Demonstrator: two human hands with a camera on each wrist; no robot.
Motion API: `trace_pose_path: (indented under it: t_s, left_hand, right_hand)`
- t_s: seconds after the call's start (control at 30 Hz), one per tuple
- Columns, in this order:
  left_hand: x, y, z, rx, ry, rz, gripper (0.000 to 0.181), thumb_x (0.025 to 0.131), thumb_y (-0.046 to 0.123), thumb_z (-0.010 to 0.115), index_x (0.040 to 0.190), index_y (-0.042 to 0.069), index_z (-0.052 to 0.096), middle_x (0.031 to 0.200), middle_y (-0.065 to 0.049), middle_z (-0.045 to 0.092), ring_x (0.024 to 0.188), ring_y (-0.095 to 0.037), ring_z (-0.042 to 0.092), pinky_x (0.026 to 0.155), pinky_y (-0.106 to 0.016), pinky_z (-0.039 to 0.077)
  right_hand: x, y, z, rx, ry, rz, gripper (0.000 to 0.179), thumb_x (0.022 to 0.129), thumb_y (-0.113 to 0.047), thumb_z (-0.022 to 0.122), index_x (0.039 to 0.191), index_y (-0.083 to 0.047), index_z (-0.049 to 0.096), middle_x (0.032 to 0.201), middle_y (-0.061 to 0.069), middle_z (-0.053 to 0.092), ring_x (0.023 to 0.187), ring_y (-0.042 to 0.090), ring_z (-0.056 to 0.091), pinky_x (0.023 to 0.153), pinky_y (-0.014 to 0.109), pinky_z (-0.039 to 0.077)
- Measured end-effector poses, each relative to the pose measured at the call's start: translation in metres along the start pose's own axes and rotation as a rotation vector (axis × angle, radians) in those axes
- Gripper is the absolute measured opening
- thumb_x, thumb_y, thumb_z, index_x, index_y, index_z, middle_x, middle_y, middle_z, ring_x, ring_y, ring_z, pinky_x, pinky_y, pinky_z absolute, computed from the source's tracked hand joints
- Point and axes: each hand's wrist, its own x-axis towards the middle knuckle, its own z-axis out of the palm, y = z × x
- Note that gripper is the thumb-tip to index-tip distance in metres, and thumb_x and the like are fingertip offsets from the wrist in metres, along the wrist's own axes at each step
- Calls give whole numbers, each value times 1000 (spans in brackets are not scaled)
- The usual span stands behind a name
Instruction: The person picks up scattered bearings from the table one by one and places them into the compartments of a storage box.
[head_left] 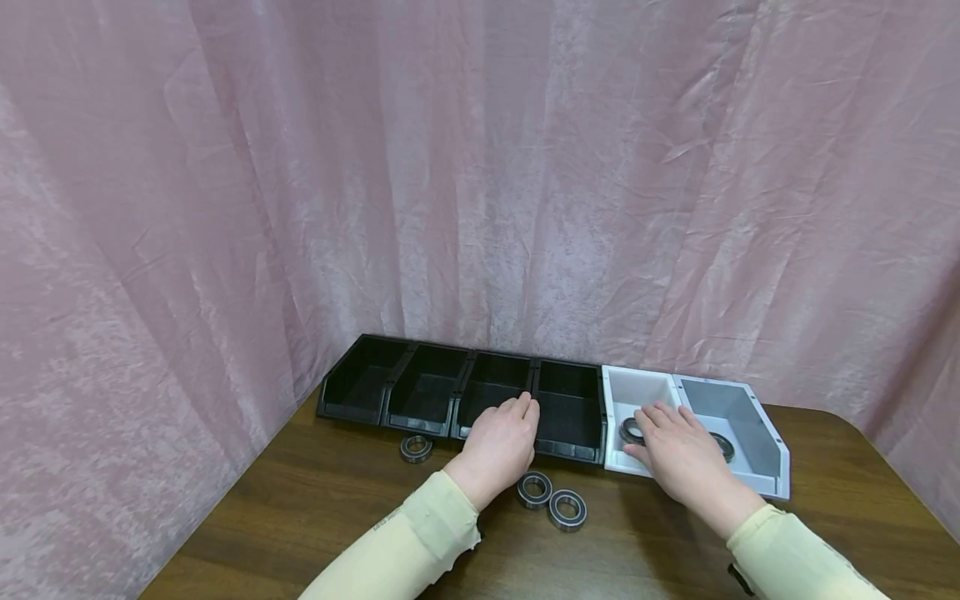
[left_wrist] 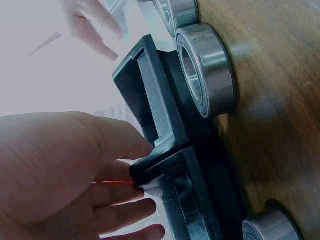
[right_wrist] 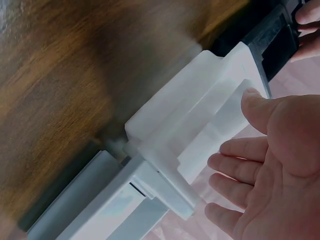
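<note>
My left hand (head_left: 498, 446) is at the front of the black bins, thumb and fingers pinching the divider beside the fourth black bin (head_left: 568, 408). In the left wrist view, the thumb lies on one side of that black edge (left_wrist: 165, 145) and the fingers on the other. My right hand (head_left: 682, 458) reaches over the white bin (head_left: 641, 387) and grey bin (head_left: 757, 450), its fingers relaxed and holding nothing in the right wrist view. A bearing (head_left: 626, 431) shows in the white bin and another bearing (head_left: 726, 450) in the grey one, both partly hidden by this hand.
Two bearings lie side by side on the wooden table, a left one (head_left: 534, 505) and a right one (head_left: 567, 526). A single bearing (head_left: 416, 459) is near the front of the second black bin (head_left: 423, 392). A pink curtain (head_left: 480, 208) hangs behind the bins.
</note>
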Motion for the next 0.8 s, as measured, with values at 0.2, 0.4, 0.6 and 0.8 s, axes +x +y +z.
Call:
trace_pose_path:
  t_s: [0.2, 0.4, 0.6, 0.8]
  left_hand:
    - [0, -1, -2, -26, -26, -7, 48, 102, 26, 78, 144, 5, 70, 151, -13, 68, 129, -24, 71, 102, -38, 62]
    - [0, -2, -3, -35, -38, -7, 46, 103, 25, 76, 145, 6, 70, 152, -13, 67, 129, -23, 71, 102, -37, 62]
    - [1, -2, -3, -33, -40, -5, 46, 104, 25, 76, 145, 6, 70, 152, -13, 67, 129, -24, 71, 102, -38, 61]
    - [1, -2, -3, -34, -46, -5, 47, 104, 26, 76, 146, 6, 69, 152, -13, 67, 131, -24, 70, 104, -39, 60]
  right_hand:
    - [-8, -6, -7, 3, 11, -7, 56, 102, -34, 80, 135, 9, 70, 141, 29, 68, 138, 49, 60, 119, 67, 43]
    - [-17, -14, -12, 9, 30, -26, 56, 100, -35, 83, 136, 6, 71, 139, 27, 70, 136, 47, 62, 118, 65, 45]
    - [-25, -23, -14, 27, 49, -56, 60, 97, -37, 85, 138, 5, 70, 141, 25, 70, 137, 45, 63, 116, 65, 46]
    - [-32, -36, -15, 17, 52, -105, 65, 96, -40, 85, 141, 5, 70, 144, 22, 69, 139, 41, 62, 118, 62, 46]
